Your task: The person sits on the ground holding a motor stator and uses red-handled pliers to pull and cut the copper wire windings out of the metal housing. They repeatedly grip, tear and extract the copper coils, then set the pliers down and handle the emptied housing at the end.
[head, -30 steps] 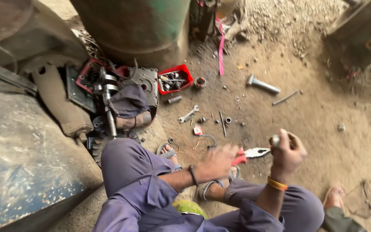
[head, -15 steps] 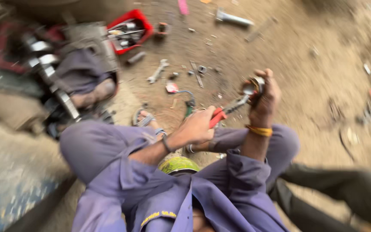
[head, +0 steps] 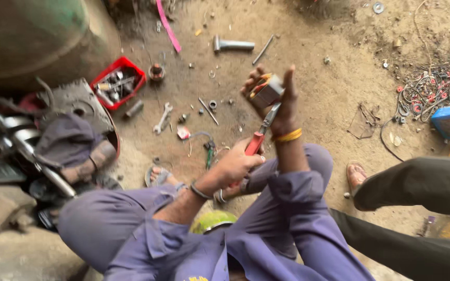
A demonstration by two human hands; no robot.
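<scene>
The left hand (head: 235, 165) is clenched round the red handles of a pair of pliers (head: 262, 131), whose jaws reach up to a small grey metal part (head: 266, 94). The right hand (head: 277, 99) grasps that part, held up in the air above the knees, fingers wrapped about it and thumb raised. The pliers' tip sits just beside those fingers, so a slip of the jaws off the part could well nip or jab them; the part could also drop to the dirt floor (head: 319, 104) and be lost among the scattered bolts and washers. A red tray (head: 101, 82) on the floor to the left holds assorted metal tools and small parts, too jumbled to tell apart. A spanner (head: 163, 117) lies near it
</scene>
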